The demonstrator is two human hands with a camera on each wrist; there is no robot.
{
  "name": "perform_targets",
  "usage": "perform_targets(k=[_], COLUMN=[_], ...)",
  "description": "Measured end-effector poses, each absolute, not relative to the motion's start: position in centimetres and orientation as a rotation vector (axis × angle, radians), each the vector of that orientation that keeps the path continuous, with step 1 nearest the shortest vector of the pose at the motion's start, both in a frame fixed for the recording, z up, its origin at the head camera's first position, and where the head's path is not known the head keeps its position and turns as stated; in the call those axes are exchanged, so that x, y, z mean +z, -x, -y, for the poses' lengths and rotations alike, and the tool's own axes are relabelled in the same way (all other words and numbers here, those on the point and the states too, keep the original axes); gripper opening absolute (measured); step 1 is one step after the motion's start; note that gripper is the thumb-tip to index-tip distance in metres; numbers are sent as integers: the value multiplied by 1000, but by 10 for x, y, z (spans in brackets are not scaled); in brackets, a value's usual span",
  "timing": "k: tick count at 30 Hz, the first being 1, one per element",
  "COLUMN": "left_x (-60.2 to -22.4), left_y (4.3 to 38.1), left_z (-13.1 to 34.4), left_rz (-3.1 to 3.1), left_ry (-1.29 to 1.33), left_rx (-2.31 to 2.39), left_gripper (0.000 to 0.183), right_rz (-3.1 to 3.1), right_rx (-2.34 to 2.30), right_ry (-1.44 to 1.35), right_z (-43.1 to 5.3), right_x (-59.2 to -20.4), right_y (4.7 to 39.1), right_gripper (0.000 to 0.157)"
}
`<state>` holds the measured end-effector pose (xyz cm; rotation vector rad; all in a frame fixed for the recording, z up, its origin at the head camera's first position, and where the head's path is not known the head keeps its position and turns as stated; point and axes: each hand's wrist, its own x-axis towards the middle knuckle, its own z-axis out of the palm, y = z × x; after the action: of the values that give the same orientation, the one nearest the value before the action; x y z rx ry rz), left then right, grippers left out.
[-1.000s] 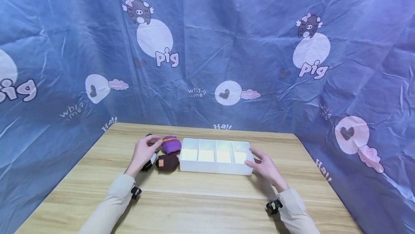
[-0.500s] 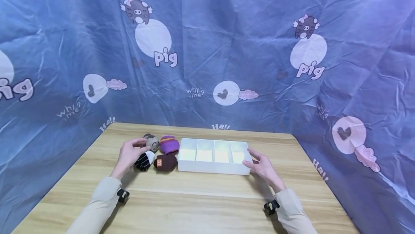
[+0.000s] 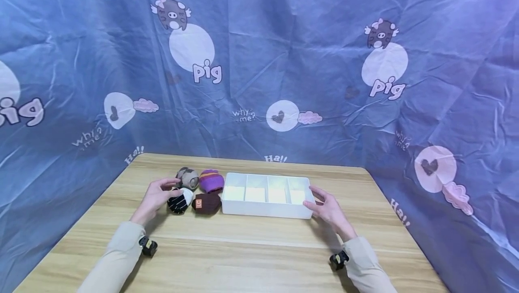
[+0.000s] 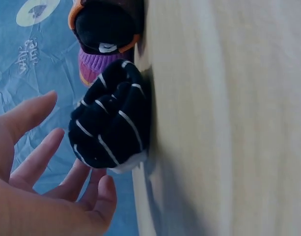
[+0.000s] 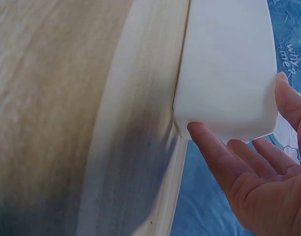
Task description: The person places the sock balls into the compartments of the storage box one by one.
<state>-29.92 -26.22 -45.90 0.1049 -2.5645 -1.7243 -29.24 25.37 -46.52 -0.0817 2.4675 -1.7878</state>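
Observation:
In the head view my left hand [image 3: 156, 197] hovers at the left of black-and-white rolled socks [image 3: 178, 202]. Its fingers are spread and loosely bent around the near side, with a gap to the thumb in the left wrist view; contact is hard to tell. Behind lie grey rolled socks [image 3: 188, 178] and purple-orange ones [image 3: 211, 181]; brown ones [image 3: 207, 204] with an orange label sit closer to the box. My right hand [image 3: 329, 207] touches the right end of a white divided box [image 3: 265, 209], its fingers fairly straight against the end and thumb at the front rim.
The box has several compartments in a row, their white floors showing. A wooden table [image 3: 243, 257] carries everything. Blue printed cloth [image 3: 251, 58] hangs behind the table and along both sides.
My left hand has drawn back left and toward me from the grey and purple socks, uncovering the grey and striped pairs. The right hand stays at the box.

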Motion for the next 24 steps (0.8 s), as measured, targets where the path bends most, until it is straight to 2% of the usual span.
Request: perform_targets(k=[24], left_x=[-470], left_y=[302], left_z=[272], left_rz=[2699], left_ry=[-41], left_rx=[-1842], left_gripper=[67], right_rz=[-2450], right_rx=[-1773], right_ry=[95], right_z=[-253], right_x=[-463], right_y=[291], right_gripper=[71])
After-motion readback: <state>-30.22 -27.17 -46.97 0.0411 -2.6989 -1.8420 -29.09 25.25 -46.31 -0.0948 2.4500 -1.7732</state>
